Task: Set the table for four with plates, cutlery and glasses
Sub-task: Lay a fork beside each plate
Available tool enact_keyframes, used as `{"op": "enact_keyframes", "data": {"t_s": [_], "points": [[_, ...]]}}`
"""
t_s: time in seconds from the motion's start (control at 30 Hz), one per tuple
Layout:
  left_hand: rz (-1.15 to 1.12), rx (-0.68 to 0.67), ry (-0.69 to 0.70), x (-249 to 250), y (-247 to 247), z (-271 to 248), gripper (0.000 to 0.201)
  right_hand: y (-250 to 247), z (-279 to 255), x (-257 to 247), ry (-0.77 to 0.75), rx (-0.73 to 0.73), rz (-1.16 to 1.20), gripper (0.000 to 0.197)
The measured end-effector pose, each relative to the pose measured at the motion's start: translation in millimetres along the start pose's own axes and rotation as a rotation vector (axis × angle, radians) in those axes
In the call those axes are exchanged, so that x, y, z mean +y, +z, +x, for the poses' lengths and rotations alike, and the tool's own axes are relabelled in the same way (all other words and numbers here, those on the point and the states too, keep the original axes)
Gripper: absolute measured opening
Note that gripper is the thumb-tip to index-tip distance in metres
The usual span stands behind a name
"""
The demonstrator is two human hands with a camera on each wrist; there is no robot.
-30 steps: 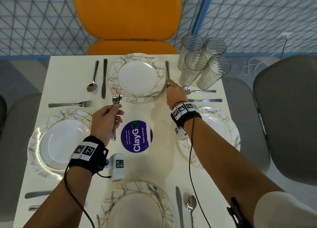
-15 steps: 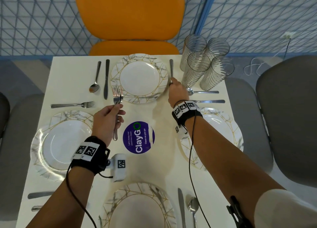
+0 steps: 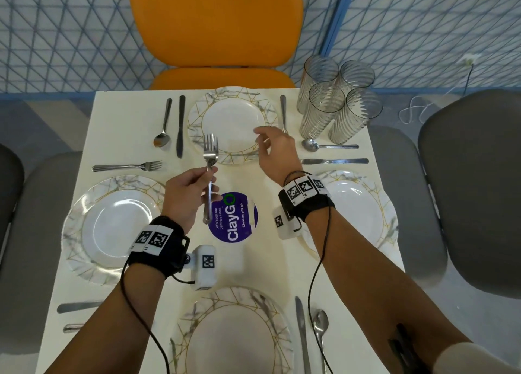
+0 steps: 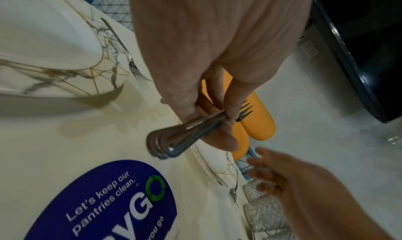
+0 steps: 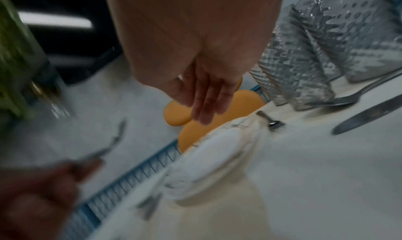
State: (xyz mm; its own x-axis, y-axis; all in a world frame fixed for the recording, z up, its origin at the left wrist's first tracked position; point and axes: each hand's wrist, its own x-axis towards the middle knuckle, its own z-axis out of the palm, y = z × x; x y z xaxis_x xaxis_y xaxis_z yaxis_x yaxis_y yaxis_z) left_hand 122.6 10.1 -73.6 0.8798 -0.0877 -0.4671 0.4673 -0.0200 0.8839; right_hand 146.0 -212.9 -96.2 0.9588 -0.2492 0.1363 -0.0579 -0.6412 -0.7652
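1. Forks [image 3: 210, 159]: a small bundle, held upright with tines up, just beyond the purple sticker [image 3: 234, 218] and above the table [image 3: 127, 120]. The stacked handles are pinched between thumb and curled fingers of the left hand [image 3: 186, 193].
2. Right hand [image 3: 275, 151]: beyond and right of the sticker, over the far plate's edge. Fingers are loosely spread and nothing is held.
3. Risk: if one fork is drawn out of the bundle, the pinch may loosen and the rest could be dropped onto the far plate [image 3: 197, 114] below. A chip or clatter is judged possible.
4. Risk: the glasses [image 3: 338, 106] are crowded together far right of the sticker, touching or nearly so. One could be tipped by a passing right hand, or the group upset when one is lifted out.
5. Risk: a wrist cable hangs over the plate right of the sticker [image 3: 386, 218], so cutlery there could be dragged.
6. Counts:
   - Plates: four, one on each side of the sticker.
   - Glasses: four, none yet at a place.
   - Forks laid: two, one to the left [image 3: 127, 166] and one beyond [image 3: 282, 108].
   - Forks in hand: at least two judged, exact number not clear.
   - Knives: four.
   - Spoons: three clear. A fourth handle near left is partly cut off.
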Motion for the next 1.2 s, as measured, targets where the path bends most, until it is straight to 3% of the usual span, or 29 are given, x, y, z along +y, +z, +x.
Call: {"op": "enact_keyframes", "data": {"t_s": [0.1,0.3,0.43,0.6,0.77,0.97,1.2], "points": [[0.023,-0.038,0.007,3,4,-12,0.018,-2,-12,-38,0.105,-0.109,0.289,0.024],[0.058,-0.128,0.034,6,3,-48,0.021,-10,-40,-66,0.172,-0.191,0.424,0.014],[0.014,-0.184,0.045,6,4,-77,0.021,-32,-69,-70,0.224,-0.127,0.476,0.003],[-0.027,-0.223,0.016,-4,7,-105,0.018,-65,-119,-72,0.290,0.039,0.528,0.008],[0.170,-0.275,0.054,-14,21,-134,0.025,-95,-170,-66,0.322,0.147,0.468,0.006],[0.221,-0.372,0.101,-14,48,-166,0.028,-120,-219,-62,0.284,0.000,0.322,0.012],[0.216,-0.308,0.133,-21,84,-175,0.009,-136,-239,-43,0.378,-0.071,0.511,0.025]]}}
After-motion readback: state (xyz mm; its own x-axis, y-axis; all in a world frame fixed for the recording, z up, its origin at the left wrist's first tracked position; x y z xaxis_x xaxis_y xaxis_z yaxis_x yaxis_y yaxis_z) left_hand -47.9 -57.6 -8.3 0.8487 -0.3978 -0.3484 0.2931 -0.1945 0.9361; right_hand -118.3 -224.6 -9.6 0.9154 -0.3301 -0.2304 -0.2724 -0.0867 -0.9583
